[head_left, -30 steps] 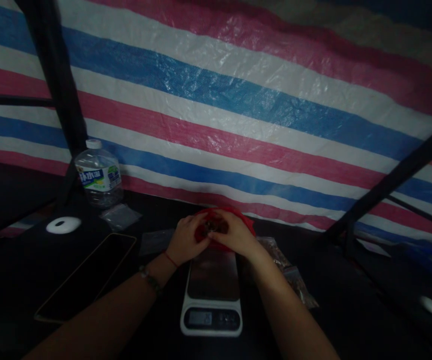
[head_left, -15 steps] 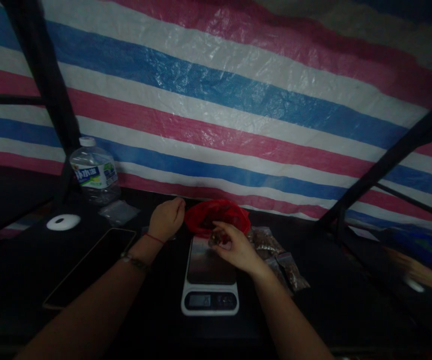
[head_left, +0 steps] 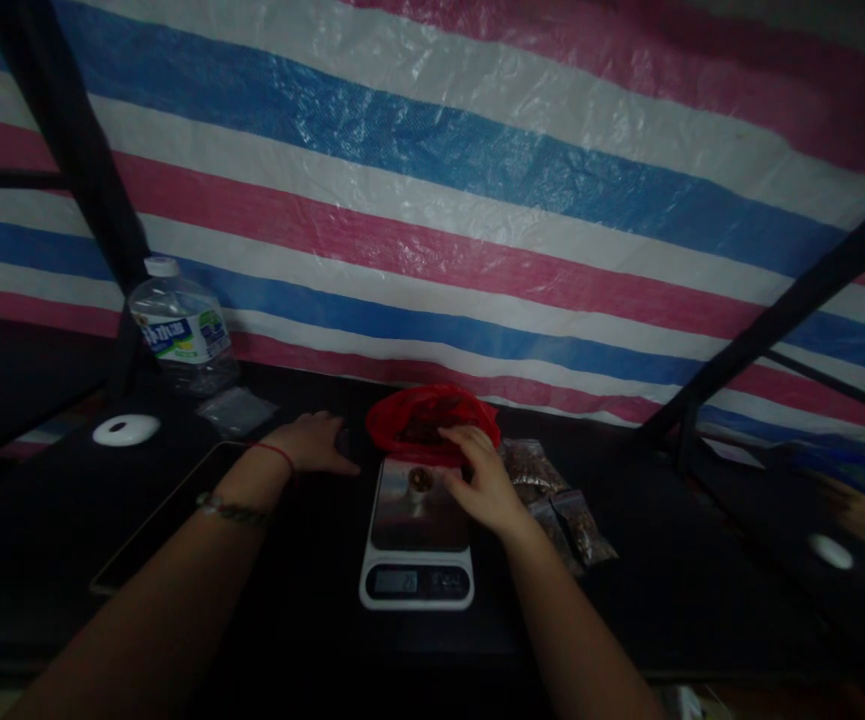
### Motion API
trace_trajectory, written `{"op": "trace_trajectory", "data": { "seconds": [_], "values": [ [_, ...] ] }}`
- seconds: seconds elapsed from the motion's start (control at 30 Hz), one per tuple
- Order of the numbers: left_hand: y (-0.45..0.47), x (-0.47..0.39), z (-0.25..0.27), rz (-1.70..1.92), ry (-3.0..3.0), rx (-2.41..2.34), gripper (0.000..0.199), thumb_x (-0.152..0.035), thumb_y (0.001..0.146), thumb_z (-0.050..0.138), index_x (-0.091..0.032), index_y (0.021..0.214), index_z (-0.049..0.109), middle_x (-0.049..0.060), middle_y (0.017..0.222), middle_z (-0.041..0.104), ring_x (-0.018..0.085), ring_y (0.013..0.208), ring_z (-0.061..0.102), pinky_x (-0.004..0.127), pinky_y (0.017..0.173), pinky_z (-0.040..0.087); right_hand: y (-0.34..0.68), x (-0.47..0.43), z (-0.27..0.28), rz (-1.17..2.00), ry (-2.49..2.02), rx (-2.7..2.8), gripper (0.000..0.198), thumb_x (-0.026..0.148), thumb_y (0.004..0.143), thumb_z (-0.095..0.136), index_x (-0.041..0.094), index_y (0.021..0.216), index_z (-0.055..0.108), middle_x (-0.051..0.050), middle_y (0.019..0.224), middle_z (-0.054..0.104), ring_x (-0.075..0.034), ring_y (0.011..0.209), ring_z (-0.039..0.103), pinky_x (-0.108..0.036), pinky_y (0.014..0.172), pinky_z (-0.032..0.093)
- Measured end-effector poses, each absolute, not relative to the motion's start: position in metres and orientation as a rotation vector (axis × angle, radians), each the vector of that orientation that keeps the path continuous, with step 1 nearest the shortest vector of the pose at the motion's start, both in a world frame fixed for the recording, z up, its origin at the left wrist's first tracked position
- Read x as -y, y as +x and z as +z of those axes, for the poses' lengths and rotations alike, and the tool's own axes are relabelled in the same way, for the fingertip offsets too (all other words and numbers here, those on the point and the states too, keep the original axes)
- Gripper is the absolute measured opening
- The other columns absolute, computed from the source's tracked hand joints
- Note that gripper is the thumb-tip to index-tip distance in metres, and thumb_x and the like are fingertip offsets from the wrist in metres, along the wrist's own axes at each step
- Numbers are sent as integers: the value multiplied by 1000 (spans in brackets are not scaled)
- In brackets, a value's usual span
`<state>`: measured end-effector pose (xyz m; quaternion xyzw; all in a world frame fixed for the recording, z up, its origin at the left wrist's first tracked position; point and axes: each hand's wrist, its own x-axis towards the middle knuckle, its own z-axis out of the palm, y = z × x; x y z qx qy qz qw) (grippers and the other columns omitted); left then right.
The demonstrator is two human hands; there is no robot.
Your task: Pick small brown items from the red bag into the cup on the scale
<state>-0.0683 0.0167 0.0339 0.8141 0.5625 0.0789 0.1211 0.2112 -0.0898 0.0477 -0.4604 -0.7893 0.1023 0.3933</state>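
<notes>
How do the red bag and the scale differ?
The red bag is soft and crumpled; the scale is flat-topped and boxy. The bag gapes open on dark contents; the scale bears a small container on top. The bag lies behind, the scale in front. Both are on the black table.

Between the left hand [head_left: 308, 443] and the scale [head_left: 391, 525], bare table [head_left: 319, 570] leaves a gap to pass, widening toward the near edge. Behind the scale the red bag [head_left: 383, 425] stands in the way, while the right hand [head_left: 486, 485] and packets [head_left: 529, 470] obstruct its right side; open table lies farther right.
</notes>
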Motion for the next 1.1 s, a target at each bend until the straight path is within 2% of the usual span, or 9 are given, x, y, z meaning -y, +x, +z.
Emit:
{"op": "trace_trajectory", "data": {
  "seconds": [0.07,0.2,0.33,0.47,0.6,0.73,0.83,0.97,1.1],
  "values": [
    [-69,-17,31,40,2416,-1631,67,-60,44,74,-18,96,68,16,105,66,33,95,62,37,78,49,214,87,46,212,-1179,1968,38,27,83,60,23,121,56,-9,118,60,-22,115,51,-41,101,38],
    [-68,-21,32,-57,2455,-1606,51,-57,52,72,-20,87,69,13,99,67,28,91,63,32,76,49,217,85,43,157,-1193,1956,34,26,84,57,23,117,58,-8,115,62,-22,112,53,-41,100,39],
    [-69,-23,38,0,2409,-1658,49,-61,60,66,-20,87,69,11,95,68,26,84,64,31,72,48,219,85,44,129,-1176,1951,34,25,84,55,22,117,58,-8,112,63,-22,108,54,-41,98,40],
    [-63,-14,53,420,2412,-1859,56,-62,69,60,-17,101,65,15,101,67,30,89,63,38,75,48,226,83,46,46,-1145,1897,32,27,84,56,22,114,60,-8,110,64,-23,106,56,-42,96,42],
    [-38,7,68,1082,2541,-1738,60,-56,78,54,-16,122,54,14,118,61,31,108,56,42,92,42,230,81,44,65,-1096,1740,27,26,87,52,23,111,62,-8,110,64,-22,104,58,-41,92,46],
    [-6,32,65,1348,2744,-1370,68,-57,75,58,-13,127,50,15,121,59,31,114,52,46,100,35,215,83,57,172,-998,1779,27,21,89,47,26,110,63,-6,120,61,-20,115,54,-42,99,42],
    [10,45,57,1416,2820,-1183,62,-52,78,57,-15,127,50,13,118,61,29,113,53,47,105,30,196,83,73,189,-965,1949,23,18,86,49,24,100,66,-6,128,56,-21,120,50,-42,101,40],
    [16,51,51,1495,2832,-1063,52,-45,81,55,-18,125,52,11,117,62,27,112,53,49,107,28,178,74,89,294,-983,2159,20,9,80,48,17,77,66,-6,103,65,-18,101,59,-32,88,46],
    [13,49,51,1476,2835,-944,58,-47,78,59,-17,127,50,12,119,61,28,115,51,50,106,31,175,65,96,390,-1111,2244,18,7,77,51,15,68,64,0,72,62,-13,71,59,-25,69,45]
  ]
}}
